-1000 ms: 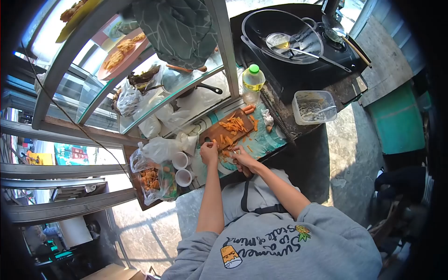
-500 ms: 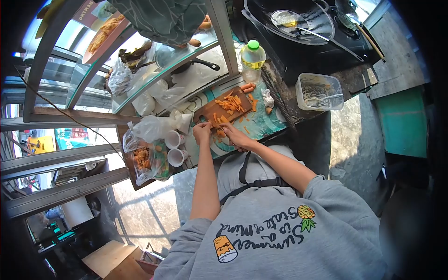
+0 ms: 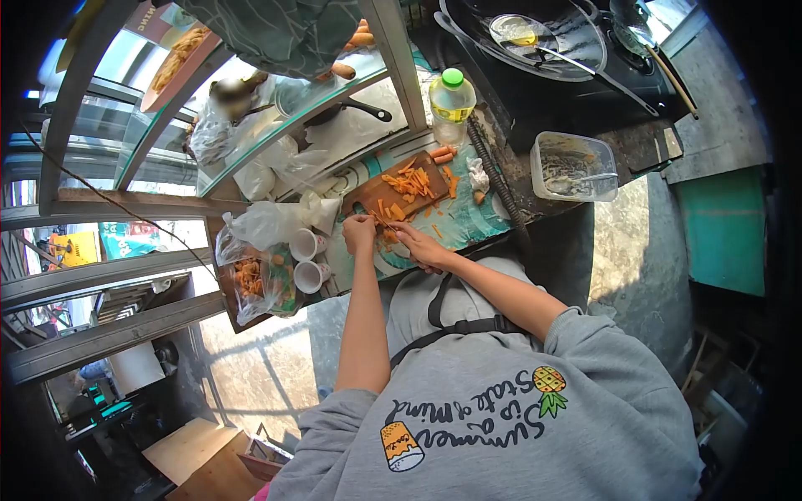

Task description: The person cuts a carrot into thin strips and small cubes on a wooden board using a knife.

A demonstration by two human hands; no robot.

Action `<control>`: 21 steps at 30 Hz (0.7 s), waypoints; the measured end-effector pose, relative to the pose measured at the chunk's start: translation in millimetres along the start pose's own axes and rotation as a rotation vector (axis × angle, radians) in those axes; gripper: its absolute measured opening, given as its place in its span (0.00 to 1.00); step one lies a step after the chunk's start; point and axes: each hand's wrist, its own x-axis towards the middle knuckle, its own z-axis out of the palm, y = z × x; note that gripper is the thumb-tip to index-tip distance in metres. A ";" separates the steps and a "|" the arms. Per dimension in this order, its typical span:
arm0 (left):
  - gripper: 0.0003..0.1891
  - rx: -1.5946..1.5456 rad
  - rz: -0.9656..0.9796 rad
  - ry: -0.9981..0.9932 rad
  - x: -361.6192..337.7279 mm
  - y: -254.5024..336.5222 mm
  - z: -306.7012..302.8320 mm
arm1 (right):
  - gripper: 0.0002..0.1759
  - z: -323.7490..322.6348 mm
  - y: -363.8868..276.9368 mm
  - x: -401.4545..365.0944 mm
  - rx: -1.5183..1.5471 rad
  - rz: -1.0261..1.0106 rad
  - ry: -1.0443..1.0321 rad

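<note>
In the head view, the left hand (image 3: 359, 232) is at the near left end of a wooden cutting board (image 3: 373, 195), fingers bunched; what its grip pinches, if anything, is too small to tell. The right hand (image 3: 423, 249) is just beside it with fingers curled, and I cannot tell what that grip holds. Orange strips (image 3: 408, 181) lie in a pile on the board, which rests on a turquoise-patterned surface (image 3: 480, 219). A green-capped bottle (image 3: 452, 108) stands upright beyond the board.

Your right hand (image 3: 424, 250) has closed in on your left hand (image 3: 359, 235) — view's shifted too, wok (image 3: 571, 32) now cropped up top.
</note>
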 end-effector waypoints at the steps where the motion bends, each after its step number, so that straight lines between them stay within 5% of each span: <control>1: 0.06 -0.009 0.008 0.014 -0.5 -0.5 0.6 | 0.24 0.2 -1.2 -1.1 0.000 0.035 -0.008; 7: 0.07 -0.016 0.013 0.023 -18.2 9.1 -6.3 | 0.26 0.2 -14.2 -15.1 0.220 0.152 -0.094; 21: 0.06 0.018 -0.020 0.007 -15.6 10.9 -4.6 | 0.25 1.8 -4.1 -10.1 0.121 0.070 -0.029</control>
